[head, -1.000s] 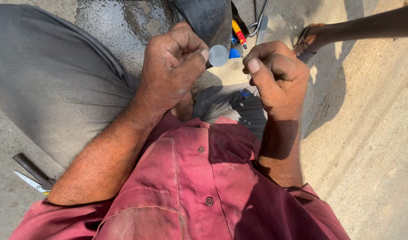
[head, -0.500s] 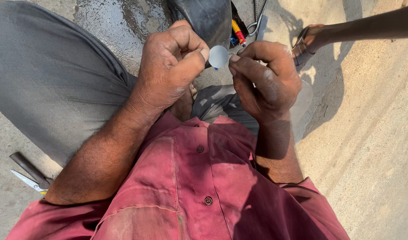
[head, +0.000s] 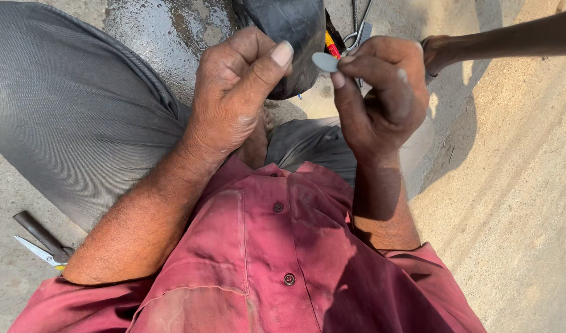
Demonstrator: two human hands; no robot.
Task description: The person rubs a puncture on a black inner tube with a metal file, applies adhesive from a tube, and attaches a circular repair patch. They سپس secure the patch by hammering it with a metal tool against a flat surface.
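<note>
The right hand (head: pixel 381 92) pinches a small disc (head: pixel 325 61) between thumb and fingertips, its grip closed on the disc's right edge. The disc is thin, oval to round in outline, pale grey-blue and smooth, with a dull sheen; it lies tilted, its flat face turned up toward the camera. It sits high in the view, between the two hands and in front of a black rubber tube (head: pixel 289 31).

The left hand (head: pixel 240 92) is curled, thumb raised with the nail showing, its tip just beside the disc but apart from it; whether this grip holds anything of its own cannot be told.

Below the hands lie the person's red buttoned shirt (head: pixel 264 259) and grey trousers (head: pixel 67 117), one knee spread to each side. The ground is concrete floor (head: pixel 511 216), wet and dark near the tube. Behind the right hand, tool handles (head: pixel 357 28) and a red-and-yellow item show. Another person's hand (head: pixel 440 52) reaches in from the upper right. At the lower left a dark-handled tool (head: pixel 39 237) rests on the floor.
</note>
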